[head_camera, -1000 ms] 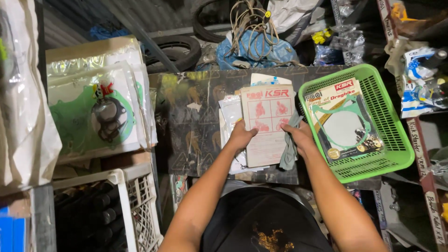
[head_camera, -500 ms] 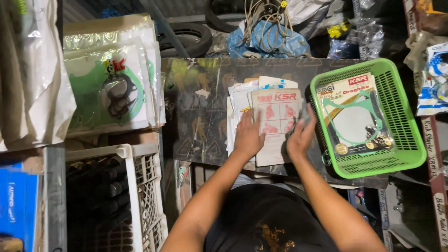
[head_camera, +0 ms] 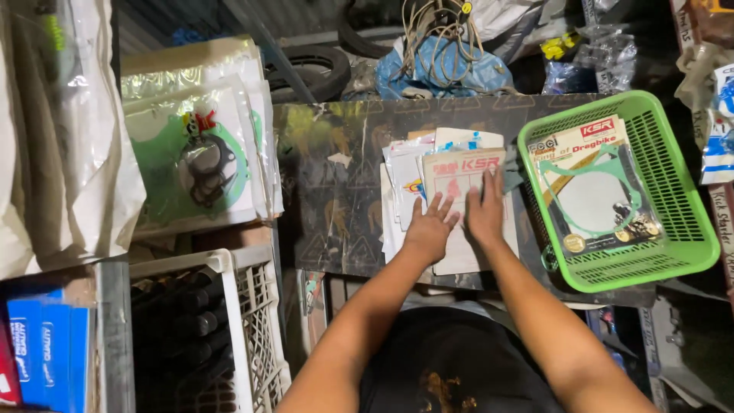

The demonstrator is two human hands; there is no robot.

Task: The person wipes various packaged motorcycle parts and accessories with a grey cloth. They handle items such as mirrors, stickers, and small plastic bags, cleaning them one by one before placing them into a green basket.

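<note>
A stack of flat plastic-wrapped gasket packets [head_camera: 447, 172] lies on a dark patterned table top [head_camera: 336, 191]. The top packet is white with red print. My left hand [head_camera: 430, 229] rests flat on the lower left of that packet, fingers spread. Beside it, my right hand [head_camera: 486, 210] lies flat on the same packet, fingers together and pointing away from me. Neither hand grips anything. A grey cloth [head_camera: 511, 170] peeks out at the stack's right edge.
A green plastic basket [head_camera: 688, 199] at the right holds a packet with a green gasket and small metal parts. Bagged gasket sets [head_camera: 195, 153] lie at the left, above a white crate [head_camera: 245, 321]. Tyres, cables and a blue bag lie beyond the table.
Both hands have slid closer together on the top packet, the right one moving left off the grey cloth. The camera view has shifted slightly.
</note>
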